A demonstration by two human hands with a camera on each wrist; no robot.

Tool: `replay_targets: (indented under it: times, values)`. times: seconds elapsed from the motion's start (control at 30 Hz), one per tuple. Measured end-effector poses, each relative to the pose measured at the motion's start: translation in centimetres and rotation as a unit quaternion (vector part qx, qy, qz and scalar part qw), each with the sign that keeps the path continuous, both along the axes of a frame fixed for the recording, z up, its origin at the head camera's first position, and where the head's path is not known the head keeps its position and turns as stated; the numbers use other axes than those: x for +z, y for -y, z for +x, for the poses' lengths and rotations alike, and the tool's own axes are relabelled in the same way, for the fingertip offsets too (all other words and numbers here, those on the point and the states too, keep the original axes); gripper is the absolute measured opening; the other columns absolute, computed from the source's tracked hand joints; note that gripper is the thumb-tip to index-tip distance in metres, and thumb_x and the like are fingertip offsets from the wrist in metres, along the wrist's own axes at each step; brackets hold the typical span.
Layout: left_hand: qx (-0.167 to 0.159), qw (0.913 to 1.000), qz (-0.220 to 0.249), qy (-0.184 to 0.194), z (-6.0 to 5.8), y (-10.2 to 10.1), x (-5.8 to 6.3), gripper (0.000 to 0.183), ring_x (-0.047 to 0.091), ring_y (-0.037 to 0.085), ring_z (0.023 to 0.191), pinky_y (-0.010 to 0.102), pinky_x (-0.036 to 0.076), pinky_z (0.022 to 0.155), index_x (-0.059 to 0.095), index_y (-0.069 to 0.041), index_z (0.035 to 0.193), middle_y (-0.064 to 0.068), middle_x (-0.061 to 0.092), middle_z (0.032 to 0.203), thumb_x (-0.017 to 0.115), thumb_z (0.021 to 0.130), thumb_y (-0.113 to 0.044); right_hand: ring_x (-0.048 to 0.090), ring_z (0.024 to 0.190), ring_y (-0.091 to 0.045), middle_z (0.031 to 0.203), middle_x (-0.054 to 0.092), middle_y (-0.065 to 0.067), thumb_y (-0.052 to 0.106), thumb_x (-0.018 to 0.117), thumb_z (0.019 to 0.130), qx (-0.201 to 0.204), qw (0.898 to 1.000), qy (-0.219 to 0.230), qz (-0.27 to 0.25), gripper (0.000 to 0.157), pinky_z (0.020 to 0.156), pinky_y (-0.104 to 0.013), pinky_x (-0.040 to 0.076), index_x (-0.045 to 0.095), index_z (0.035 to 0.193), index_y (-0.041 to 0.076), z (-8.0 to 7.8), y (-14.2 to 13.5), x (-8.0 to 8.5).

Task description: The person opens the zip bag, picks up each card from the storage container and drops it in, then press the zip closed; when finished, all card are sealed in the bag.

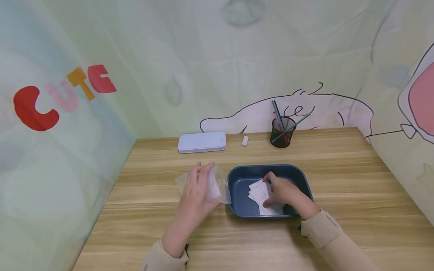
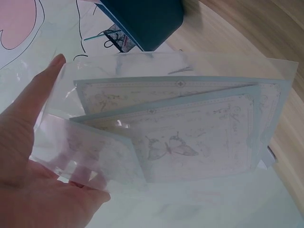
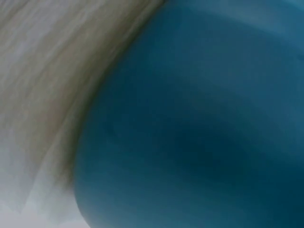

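My left hand [image 1: 196, 192] holds a clear plastic bag [image 1: 222, 184] beside the tray, fingers on the far side and thumb on the near side. Inside the bag, the left wrist view shows several pale blue-bordered paper cards [image 2: 199, 128], one printed with a butterfly. My right hand [image 1: 283, 192] reaches into a dark blue tray [image 1: 239, 207], its thumb and fingertips spread apart over overlapping white papers [image 1: 260, 192]. The right wrist view shows just the tray's blurred outer wall [image 3: 190, 118], without the hand.
A pale blue flat case [image 1: 202, 142] lies at the table's back, with a small white eraser [image 1: 245, 141] to its right. Beyond the tray stands a black mesh cup [image 1: 281, 141] of pencils. Printed cloth [image 1: 203, 67] hangs behind and along both sides of the wooden table [image 1: 142, 210].
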State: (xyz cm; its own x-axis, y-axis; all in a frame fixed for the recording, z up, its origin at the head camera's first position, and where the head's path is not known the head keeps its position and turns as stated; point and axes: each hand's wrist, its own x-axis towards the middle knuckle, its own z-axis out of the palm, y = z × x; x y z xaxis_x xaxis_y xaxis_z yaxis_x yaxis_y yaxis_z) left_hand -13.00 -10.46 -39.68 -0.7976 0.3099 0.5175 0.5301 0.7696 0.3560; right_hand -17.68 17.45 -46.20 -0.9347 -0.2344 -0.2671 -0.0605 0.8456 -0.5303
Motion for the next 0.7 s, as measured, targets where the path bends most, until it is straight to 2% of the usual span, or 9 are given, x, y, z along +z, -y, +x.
replay_targets:
  times: [0.2,0.37,0.53,0.7]
  values:
    - [0.005,1.0,-0.006,0.005,-0.2,-0.1,0.3,0.11,0.035,0.033,0.132,0.043,0.035,0.106,0.04,-0.008,0.14,0.017,0.043,0.121,0.096,0.046,-0.013,0.05,0.071,-0.023,0.083,0.049,-0.006,0.029,0.093,0.058,-0.012,0.999,-0.026,0.015,0.074,0.06,-0.035,0.042,0.046,0.114,0.011,0.0,0.0,-0.1]
    - [0.003,1.0,-0.006,0.002,-0.1,-0.1,0.4,0.109,0.036,0.035,0.131,0.044,0.036,0.106,0.04,-0.007,0.139,0.017,0.043,0.121,0.097,0.046,-0.014,0.05,0.07,-0.023,0.082,0.05,-0.006,0.026,0.092,0.06,-0.019,0.999,-0.024,0.007,0.07,0.06,-0.035,0.041,0.044,0.11,0.011,0.1,-0.1,0.1]
    - [0.004,1.0,-0.004,-0.001,0.0,0.1,0.2,0.109,0.036,0.035,0.131,0.045,0.036,0.106,0.041,-0.007,0.139,0.017,0.043,0.12,0.097,0.046,-0.014,0.05,0.068,-0.021,0.081,0.052,-0.005,0.023,0.09,0.063,-0.018,1.0,-0.022,0.001,0.071,0.058,-0.034,0.041,0.043,0.114,0.012,0.3,-0.2,0.8]
    - [0.005,1.0,0.0,-0.001,-0.1,0.1,0.1,0.11,0.036,0.035,0.13,0.045,0.037,0.105,0.041,-0.007,0.139,0.017,0.044,0.119,0.097,0.045,-0.014,0.053,0.073,-0.021,0.089,0.058,-0.005,0.022,0.09,0.064,-0.005,1.0,-0.024,0.007,0.072,0.06,-0.034,0.044,0.047,0.123,0.019,0.4,0.0,1.2]
